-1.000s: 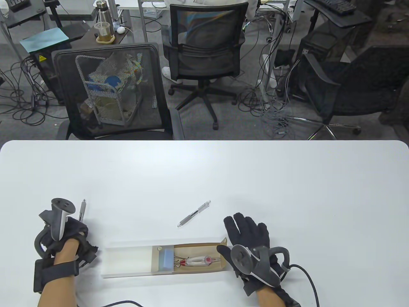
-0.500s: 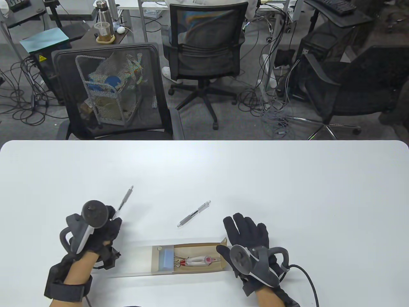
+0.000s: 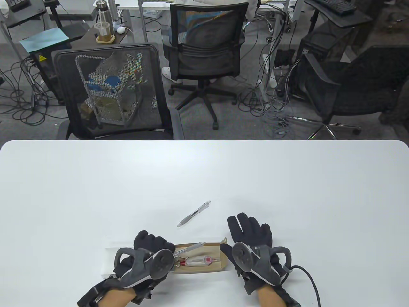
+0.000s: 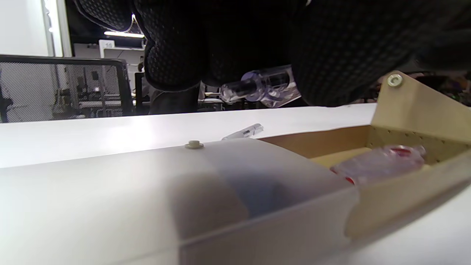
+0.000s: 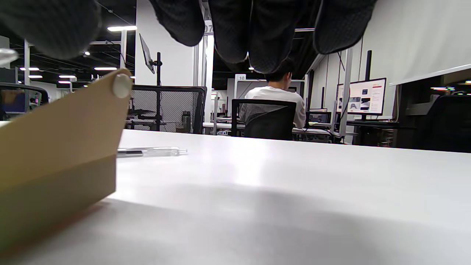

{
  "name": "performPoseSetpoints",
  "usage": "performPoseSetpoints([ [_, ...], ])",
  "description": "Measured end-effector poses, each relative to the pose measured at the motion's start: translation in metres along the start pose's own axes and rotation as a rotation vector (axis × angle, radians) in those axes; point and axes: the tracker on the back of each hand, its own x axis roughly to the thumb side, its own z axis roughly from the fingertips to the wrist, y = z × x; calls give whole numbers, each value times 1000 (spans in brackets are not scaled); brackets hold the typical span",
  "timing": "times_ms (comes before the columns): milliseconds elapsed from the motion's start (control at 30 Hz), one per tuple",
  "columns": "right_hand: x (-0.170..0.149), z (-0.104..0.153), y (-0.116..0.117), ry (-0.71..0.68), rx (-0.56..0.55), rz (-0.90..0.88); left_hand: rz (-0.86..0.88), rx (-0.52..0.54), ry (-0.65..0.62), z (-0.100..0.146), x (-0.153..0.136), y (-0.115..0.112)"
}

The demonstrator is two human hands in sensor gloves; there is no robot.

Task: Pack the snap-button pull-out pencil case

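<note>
The pencil case lies near the table's front edge: a frosted sleeve [image 3: 110, 265] with a brown pull-out tray [image 3: 211, 268] drawn out to the right. In the tray lies a clear and red tool [image 3: 198, 261]. My left hand [image 3: 153, 252] is over the sleeve's right end and holds a clear pen [image 3: 191, 247] above the tray; the pen's end shows in the left wrist view [image 4: 261, 84]. My right hand [image 3: 249, 233] lies flat with fingers spread at the tray's right end flap [image 5: 73, 121]. A second pen [image 3: 194, 214] lies on the table behind the case.
The white table [image 3: 287, 179] stretches wide behind and to both sides. A cable [image 3: 306, 275] runs from my right wrist. Office chairs [image 3: 111, 92] stand beyond the far edge.
My left hand has carried the pen from the table's left side rightward to above the tray, and now covers the sleeve's right end. My right hand has barely moved.
</note>
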Motion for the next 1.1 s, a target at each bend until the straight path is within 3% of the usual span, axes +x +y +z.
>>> performPoseSetpoints([
  [200,5,2,-17,-25,-65,-29,-1,-2,-11,3,1,2],
  [433,63,8,-41,-165,-121,41,2,-17,-13,6,-2,3],
  [533,84,7,-39,-273,-93,116,1,-9,-16,7,-2,4],
  [733,110,2,-26,-339,-66,210,8,-1,-26,11,-3,9],
  [1100,107,1,-21,-345,-61,146,79,-37,-26,13,-20,13],
])
